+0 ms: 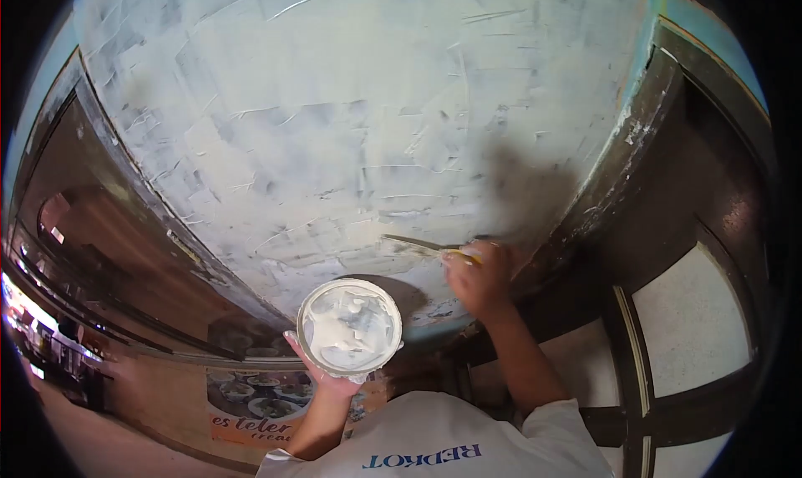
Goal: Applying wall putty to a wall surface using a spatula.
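Note:
My right hand (482, 277) grips the yellow handle of a putty knife (418, 244), its thin blade pointing left against or very close to the wall (351, 160). Uneven white filler with ridges and scrape marks covers this wall. Below and left of the knife, my left hand (334, 381) supports a round tub (349, 327) from beneath, fingers around its side. White paste lies inside the tub, smeared up to the rim. Some paste shows on the tub's outside near my fingers.
A dark wooden frame (618, 160) smeared with filler borders the wall on the right. Another frame with a dark glossy pane (109, 202) stands on the left. White panels in dark framing (693, 319) are at lower right, a printed poster (259, 399) at lower left.

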The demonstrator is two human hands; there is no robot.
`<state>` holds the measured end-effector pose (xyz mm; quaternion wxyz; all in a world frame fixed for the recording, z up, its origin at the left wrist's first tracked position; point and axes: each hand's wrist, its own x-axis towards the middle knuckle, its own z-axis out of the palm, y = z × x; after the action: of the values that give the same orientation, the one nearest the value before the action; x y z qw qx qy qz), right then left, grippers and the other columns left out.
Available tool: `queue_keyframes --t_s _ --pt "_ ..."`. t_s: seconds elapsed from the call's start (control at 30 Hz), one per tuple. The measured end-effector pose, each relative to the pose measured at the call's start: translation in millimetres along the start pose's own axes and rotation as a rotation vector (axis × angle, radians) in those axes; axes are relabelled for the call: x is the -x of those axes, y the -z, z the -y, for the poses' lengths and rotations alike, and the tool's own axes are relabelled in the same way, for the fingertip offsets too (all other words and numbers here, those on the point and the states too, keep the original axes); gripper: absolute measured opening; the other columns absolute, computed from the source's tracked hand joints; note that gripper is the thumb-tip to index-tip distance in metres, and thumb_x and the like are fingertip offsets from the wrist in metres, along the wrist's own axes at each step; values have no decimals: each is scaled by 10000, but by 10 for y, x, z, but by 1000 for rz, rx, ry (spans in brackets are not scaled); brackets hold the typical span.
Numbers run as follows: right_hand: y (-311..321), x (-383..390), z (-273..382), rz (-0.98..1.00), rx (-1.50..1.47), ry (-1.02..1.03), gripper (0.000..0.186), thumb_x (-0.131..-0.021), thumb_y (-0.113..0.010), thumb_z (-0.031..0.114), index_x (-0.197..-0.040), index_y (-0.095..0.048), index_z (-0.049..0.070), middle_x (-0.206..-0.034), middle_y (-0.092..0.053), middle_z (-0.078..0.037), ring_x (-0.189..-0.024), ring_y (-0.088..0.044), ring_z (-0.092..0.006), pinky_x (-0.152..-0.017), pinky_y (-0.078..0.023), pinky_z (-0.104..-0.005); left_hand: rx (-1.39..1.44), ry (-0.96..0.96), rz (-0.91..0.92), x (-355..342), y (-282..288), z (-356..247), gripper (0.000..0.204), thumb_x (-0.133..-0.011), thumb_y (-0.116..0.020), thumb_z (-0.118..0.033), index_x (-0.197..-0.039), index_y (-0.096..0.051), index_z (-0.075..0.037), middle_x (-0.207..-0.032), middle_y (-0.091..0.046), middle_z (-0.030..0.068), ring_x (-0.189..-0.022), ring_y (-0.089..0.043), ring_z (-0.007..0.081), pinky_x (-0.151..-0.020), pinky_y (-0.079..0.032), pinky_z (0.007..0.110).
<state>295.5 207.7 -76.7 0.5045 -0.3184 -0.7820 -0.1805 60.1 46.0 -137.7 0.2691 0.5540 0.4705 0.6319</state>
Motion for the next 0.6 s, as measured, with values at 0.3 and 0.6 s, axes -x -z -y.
queue_keyframes --t_s 0.3,0.6 --pt "317 210 -474 5 60 -74 361 -729 -772 115 -1045 -682 266 -1027 -569 -18 -969 -554 -253 -886 -368 -444 1200 417 -133 -66 -103 -100 960 -835 -339 -877 -1553 -324 -240 -1604 -303 95 -1415 -368 387 -1122 -336 632" --pt "72 -435 171 -31 -92 43 309 -710 -803 158 -978 -730 295 -1019 -575 18 -943 -553 -211 -852 -344 -438 1240 168 91 -73 -212 -145 885 -935 -254 -785 -1587 -222 -188 -1639 -224 98 -1458 -316 342 -1195 -240 583"
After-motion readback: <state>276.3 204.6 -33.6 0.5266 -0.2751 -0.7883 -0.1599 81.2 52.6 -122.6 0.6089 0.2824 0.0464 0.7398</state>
